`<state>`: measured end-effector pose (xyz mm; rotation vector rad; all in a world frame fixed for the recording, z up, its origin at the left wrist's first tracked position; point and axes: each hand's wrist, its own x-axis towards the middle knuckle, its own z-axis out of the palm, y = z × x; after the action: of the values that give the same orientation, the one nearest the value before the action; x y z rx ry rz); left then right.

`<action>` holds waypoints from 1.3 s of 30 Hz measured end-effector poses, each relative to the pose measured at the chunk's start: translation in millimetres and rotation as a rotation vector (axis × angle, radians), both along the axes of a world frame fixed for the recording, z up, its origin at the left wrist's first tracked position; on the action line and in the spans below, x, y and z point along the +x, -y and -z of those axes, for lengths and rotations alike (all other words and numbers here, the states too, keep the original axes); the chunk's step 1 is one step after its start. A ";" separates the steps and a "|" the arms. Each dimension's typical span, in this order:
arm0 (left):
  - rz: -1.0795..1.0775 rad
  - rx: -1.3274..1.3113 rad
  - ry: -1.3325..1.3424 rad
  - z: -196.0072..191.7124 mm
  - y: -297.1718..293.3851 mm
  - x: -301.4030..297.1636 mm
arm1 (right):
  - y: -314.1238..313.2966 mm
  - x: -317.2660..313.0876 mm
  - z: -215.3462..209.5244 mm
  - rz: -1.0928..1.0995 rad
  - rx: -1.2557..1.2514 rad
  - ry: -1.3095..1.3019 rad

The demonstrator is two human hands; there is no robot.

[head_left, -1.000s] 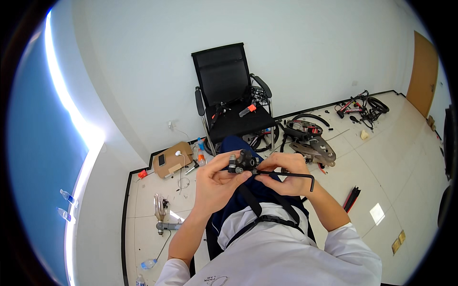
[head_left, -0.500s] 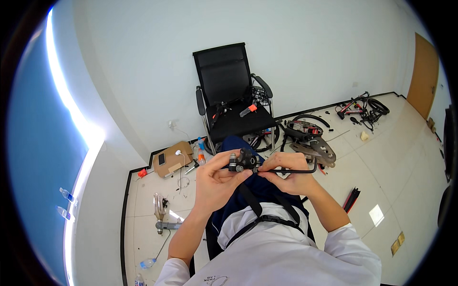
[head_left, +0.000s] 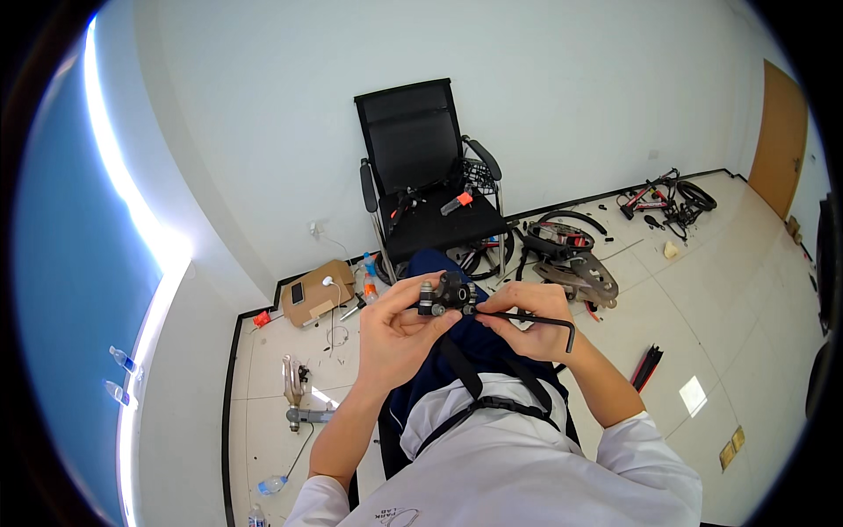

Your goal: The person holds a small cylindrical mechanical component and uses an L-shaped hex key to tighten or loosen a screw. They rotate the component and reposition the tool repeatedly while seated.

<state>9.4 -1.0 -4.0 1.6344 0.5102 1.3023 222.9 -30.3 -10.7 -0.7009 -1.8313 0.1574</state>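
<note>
My left hand [head_left: 397,332] grips a small black metal part with silver bolt ends [head_left: 445,295], held up in front of my chest. My right hand [head_left: 520,318] pinches a black L-shaped hex key [head_left: 536,319] whose long arm lies level and whose tip meets the right side of the part. The key's short arm hangs down at the right. Both hands are close together above my lap and dark trousers.
A black office chair [head_left: 420,180] with tools on its seat stands ahead. Dismantled wheel and frame parts [head_left: 571,255] lie on the tiled floor to the right, more parts [head_left: 663,198] by the far wall. A cardboard box [head_left: 316,294] and a metal piece [head_left: 294,395] sit at the left.
The hands and the part have stayed almost in place; the hex key sits slightly differently against the part.
</note>
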 end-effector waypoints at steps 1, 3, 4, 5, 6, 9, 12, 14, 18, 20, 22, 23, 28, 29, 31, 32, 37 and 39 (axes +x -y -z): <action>-0.004 0.006 -0.013 -0.2 -0.1 -0.6 | -0.9 0.8 0.3 -0.018 0.008 0.012; -0.008 0.007 -0.027 -0.9 0.0 -0.7 | -4.1 3.2 0.4 -0.052 0.025 0.035; -0.008 0.001 -0.030 -1.5 0.1 -0.4 | -4.6 3.3 -1.5 -0.046 0.033 0.047; -0.008 -0.004 -0.032 -1.9 0.2 -0.1 | -4.5 3.0 -4.1 -0.040 0.041 0.058; -0.005 -0.013 -0.020 -1.0 -0.2 -0.1 | -4.2 2.4 -5.5 -0.034 0.050 0.069; -0.002 -0.025 0.019 3.9 -2.8 0.0 | 0.6 -0.6 -3.1 0.013 -0.115 -0.042; -0.015 -0.028 0.048 6.2 -3.4 1.4 | 1.9 3.2 -0.5 0.047 -0.159 -0.018; -0.018 -0.048 0.044 4.9 -2.7 2.1 | 1.8 3.8 3.4 0.057 -0.179 -0.018; -0.007 -0.050 0.006 6.0 -4.7 1.7 | -0.7 1.5 0.1 -0.063 -0.097 -0.051; -0.006 -0.092 -0.045 4.1 -6.3 -1.3 | -1.8 1.8 1.4 -0.070 -0.091 -0.009; -0.010 -0.061 -0.079 4.5 -8.3 -2.4 | -2.3 2.2 1.6 -0.069 -0.087 0.018; -0.013 -0.046 -0.096 4.8 -8.9 -2.8 | -2.7 2.3 0.8 -0.064 -0.084 0.023; 0.008 -0.132 -0.104 2.0 -6.4 -2.5 | -1.0 3.5 -1.7 -0.036 -0.075 0.054; 0.004 -0.158 -0.111 0.8 -5.8 -2.2 | -2.3 4.1 -0.8 -0.042 -0.072 0.054; -0.003 -0.120 -0.123 5.7 -9.9 -3.6 | -1.9 3.4 0.2 -0.046 -0.070 0.054; -0.007 -0.101 -0.129 7.6 -11.2 -4.1 | -1.4 3.1 -0.4 -0.041 -0.067 0.057; 0.070 -0.171 -0.022 3.9 -8.2 -1.4 | -2.9 3.0 -0.3 -0.048 -0.041 0.042; 0.104 -0.220 0.004 0.0 -5.8 -1.3 | -1.5 3.3 -1.2 -0.079 -0.077 -0.011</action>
<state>8.1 4.8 -3.9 1.4557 0.5386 1.1308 226.2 -28.8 -9.6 -0.6804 -1.8508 0.2848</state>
